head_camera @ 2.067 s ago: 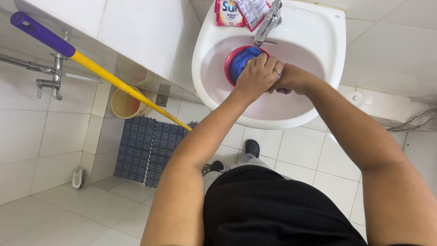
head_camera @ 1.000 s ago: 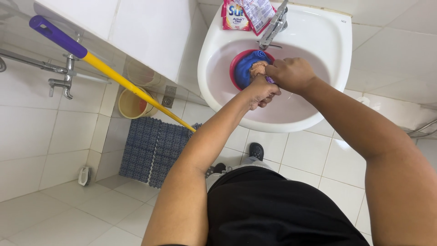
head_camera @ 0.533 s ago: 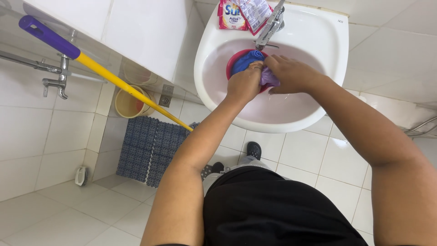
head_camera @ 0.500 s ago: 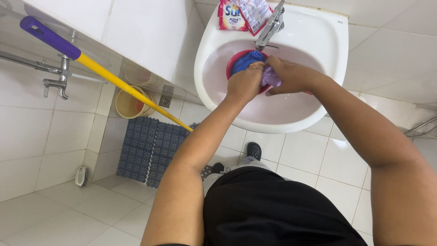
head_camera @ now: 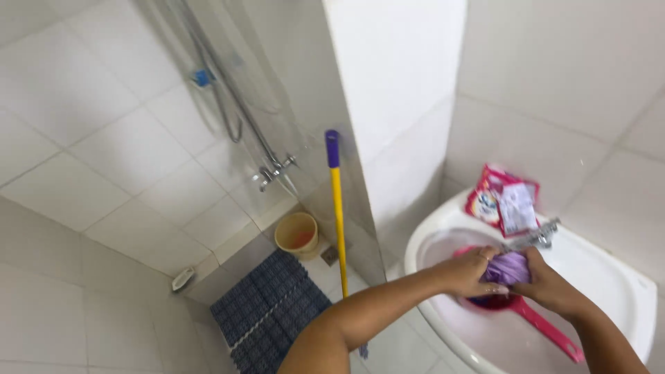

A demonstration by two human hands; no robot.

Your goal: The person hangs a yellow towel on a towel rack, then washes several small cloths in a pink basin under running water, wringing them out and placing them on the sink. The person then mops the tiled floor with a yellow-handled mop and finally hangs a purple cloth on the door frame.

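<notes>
We stood in a bathroom with white tiled walls [head_camera: 90,159] and a pale tiled floor [head_camera: 388,346]. A shower pipe [head_camera: 228,104] ran down to a tap [head_camera: 275,170]. Below lay a blue mat [head_camera: 267,312], a beige bucket [head_camera: 298,235], and a yellow mop handle [head_camera: 337,221] leaning against the wall corner.

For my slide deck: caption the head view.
Both hands, left hand and right hand, squeeze a purple cloth over a pink scoop in a white sink.

Bright even light, soft shadows, motion blur.
</notes>
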